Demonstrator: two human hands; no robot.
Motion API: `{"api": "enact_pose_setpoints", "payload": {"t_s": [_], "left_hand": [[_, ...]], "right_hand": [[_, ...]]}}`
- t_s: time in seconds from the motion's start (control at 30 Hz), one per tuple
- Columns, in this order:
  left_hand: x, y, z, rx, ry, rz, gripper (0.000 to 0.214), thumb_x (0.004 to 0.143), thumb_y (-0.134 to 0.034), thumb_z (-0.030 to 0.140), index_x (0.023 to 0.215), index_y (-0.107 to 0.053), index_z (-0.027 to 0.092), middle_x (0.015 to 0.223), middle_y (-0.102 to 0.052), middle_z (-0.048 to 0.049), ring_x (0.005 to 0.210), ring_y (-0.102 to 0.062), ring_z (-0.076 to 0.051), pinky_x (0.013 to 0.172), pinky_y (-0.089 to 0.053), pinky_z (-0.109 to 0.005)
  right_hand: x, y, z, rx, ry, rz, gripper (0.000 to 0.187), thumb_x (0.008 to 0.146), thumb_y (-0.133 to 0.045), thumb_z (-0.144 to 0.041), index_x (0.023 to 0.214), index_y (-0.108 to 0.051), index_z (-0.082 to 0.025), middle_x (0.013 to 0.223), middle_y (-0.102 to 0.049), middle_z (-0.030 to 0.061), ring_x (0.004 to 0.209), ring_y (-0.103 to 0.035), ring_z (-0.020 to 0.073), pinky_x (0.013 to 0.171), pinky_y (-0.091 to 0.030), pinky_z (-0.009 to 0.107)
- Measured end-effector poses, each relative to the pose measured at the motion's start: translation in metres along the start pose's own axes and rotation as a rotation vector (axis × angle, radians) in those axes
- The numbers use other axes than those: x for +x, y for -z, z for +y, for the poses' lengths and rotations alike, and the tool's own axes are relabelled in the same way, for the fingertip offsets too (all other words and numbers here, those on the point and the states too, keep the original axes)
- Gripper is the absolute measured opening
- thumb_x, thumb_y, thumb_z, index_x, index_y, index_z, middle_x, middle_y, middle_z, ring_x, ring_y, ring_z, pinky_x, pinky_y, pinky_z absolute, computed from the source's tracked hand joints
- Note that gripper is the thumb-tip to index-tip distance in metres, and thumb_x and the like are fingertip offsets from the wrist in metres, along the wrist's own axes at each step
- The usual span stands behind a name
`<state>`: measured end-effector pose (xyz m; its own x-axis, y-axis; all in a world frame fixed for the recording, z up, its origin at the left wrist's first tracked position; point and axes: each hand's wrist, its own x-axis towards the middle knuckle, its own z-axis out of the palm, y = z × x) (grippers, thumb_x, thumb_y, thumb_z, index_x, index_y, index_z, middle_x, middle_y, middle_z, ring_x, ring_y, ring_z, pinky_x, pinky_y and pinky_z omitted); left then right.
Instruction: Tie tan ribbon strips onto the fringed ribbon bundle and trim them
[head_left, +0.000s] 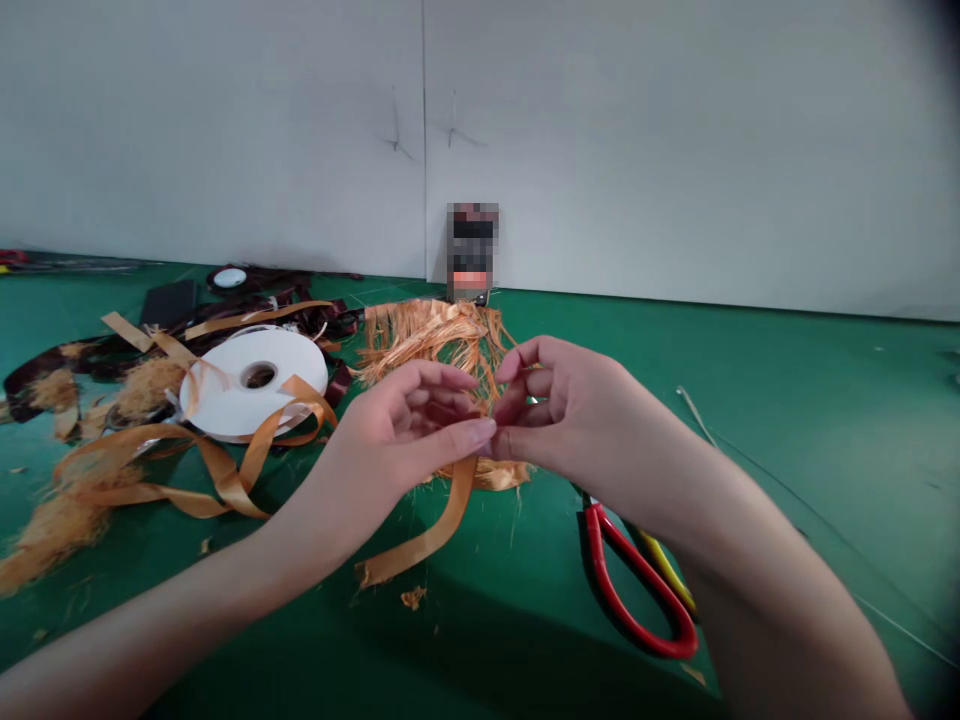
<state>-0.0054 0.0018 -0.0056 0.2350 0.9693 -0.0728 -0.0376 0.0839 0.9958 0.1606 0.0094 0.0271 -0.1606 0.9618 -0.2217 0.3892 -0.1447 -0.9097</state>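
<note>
My left hand and my right hand meet above the green table, fingertips pinched together on an orange ribbon. The ribbon hangs down from the pinch and trails onto the table. Behind the hands lies a frayed bundle of orange ribbon threads. Both hands have curled fingers closed on the ribbon.
A white ribbon spool lies at left among loose orange ribbon loops and dark ribbon scraps. Red-handled scissors rest under my right forearm. A thin wire lies at right. A white wall bounds the green table.
</note>
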Motion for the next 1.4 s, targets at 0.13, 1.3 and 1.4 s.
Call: {"api": "enact_pose_setpoints", "payload": {"t_s": [0.13,1.3,1.4], "left_hand": [[0.001,0.002,-0.002,0.064,-0.03,0.004,0.018,0.077,-0.078,0.029,0.09,-0.068,0.023,0.08,-0.067,0.0048,0.076,-0.064,-0.008,0.067,-0.054,-0.013],[-0.001,-0.003,0.003,0.253,-0.034,-0.017,0.019,0.075,-0.078,0.023,0.091,-0.067,0.022,0.074,-0.072,0.0052,0.072,-0.068,-0.008,0.065,-0.055,-0.014],[-0.003,-0.005,0.003,0.321,-0.102,-0.014,0.015,0.074,-0.077,0.021,0.086,-0.067,0.022,0.071,-0.072,0.0048,0.069,-0.07,-0.011,0.064,-0.056,-0.017]], "right_hand": [[-0.001,0.008,0.0,0.004,-0.001,-0.041,0.04,0.062,-0.078,-0.009,0.087,-0.05,-0.022,0.078,-0.067,-0.0012,0.072,-0.066,0.0162,0.064,-0.056,0.031],[0.005,0.01,0.002,0.568,0.077,0.027,0.03,0.068,-0.057,0.001,0.069,-0.039,-0.022,0.058,-0.047,-0.0091,0.059,-0.058,0.0089,0.063,-0.046,0.024],[0.005,0.009,0.003,0.546,0.109,0.003,0.032,0.059,-0.05,0.005,0.069,-0.037,-0.023,0.056,-0.047,-0.0092,0.054,-0.052,0.0085,0.056,-0.042,0.024]]}}
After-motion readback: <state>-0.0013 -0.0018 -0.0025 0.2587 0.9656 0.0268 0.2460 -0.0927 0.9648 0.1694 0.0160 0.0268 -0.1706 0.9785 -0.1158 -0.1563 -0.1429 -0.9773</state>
